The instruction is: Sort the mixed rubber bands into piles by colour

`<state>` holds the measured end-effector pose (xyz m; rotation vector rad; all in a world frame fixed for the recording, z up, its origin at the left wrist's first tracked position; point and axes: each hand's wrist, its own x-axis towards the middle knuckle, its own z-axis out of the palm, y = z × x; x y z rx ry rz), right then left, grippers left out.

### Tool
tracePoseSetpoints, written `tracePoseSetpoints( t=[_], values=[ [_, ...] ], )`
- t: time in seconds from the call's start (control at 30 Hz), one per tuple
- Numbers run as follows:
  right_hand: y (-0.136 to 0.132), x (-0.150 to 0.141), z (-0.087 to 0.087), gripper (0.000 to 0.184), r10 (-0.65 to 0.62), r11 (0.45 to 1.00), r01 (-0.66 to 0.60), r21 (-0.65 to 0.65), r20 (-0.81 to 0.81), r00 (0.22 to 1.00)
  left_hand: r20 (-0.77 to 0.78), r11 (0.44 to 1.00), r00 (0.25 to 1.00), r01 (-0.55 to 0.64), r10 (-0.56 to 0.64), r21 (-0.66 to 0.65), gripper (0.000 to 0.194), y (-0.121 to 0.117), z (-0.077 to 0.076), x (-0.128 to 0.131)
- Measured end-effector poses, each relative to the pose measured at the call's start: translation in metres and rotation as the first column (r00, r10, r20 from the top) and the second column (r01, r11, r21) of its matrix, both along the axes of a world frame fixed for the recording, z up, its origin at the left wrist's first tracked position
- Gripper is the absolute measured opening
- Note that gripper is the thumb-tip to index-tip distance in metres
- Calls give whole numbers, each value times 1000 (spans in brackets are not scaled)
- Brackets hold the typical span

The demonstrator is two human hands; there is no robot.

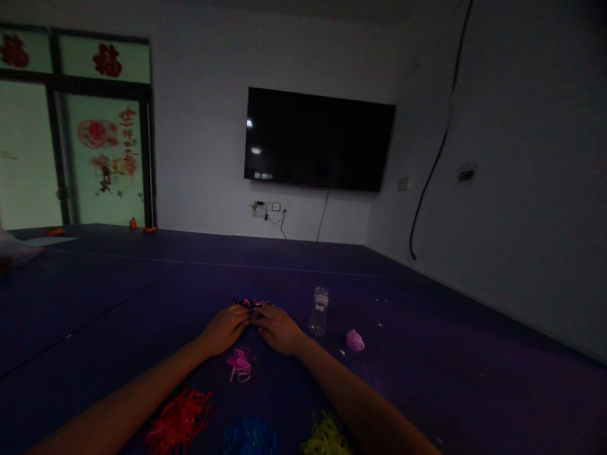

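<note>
A: Materials first. What are we looking at?

B: We're seeing thin, bendy strips in tangled heaps: red strips [180, 420], blue strips [251, 437] and yellow-green strips [326, 437], all lying along the bottom edge. Pink strips [241, 363] are lying in loops just beyond, between the forearms [351, 385].

A: And the mixed pile [251, 303]?

B: That one's sitting farthest out, dark bits among pink, partly hidden under the fingertips. We're finding it too dim to sort piece by piece.

A: Arm pose?

B: Both forearms are reaching forward and slanting inward, palms down. The left hand [228, 330] is covering the pile's left part, the right hand [279, 330] its right, fingertips meeting or nearly so.

A: Fingers?

B: On both, we're reading them as stretched out, gently bent, lying on the pile. Whether they're pinching any strip, we can't tell.

A: Containers?

B: A clear bottle [319, 311] is standing upright just right of the right hand, see-through walls, pale patch on its side. Contents: can't tell. A small, rounded pink piece [355, 341] is lying near it.

A: Surface?

B: They're all resting on a smooth purple mat [403, 379], white scraps [342, 352] dotting its right side.
</note>
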<state>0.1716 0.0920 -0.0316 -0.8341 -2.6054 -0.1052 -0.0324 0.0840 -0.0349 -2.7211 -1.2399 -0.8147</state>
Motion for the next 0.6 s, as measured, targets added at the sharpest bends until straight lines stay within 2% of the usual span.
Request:
tracePoseSetpoints(
  t=[0.3, 0.6],
  values=[
    [1, -2, -3, 40, -41, 998, 41, -44, 7, 999, 2, 1000, 1000, -7, 7, 1, 28, 0, 1, 1],
    [3, -1, -4, 41, -53, 997, 53, -57, -7, 999, -22, 996, 996, -86, 86, -10, 27, 1, 0, 0]
  ],
)
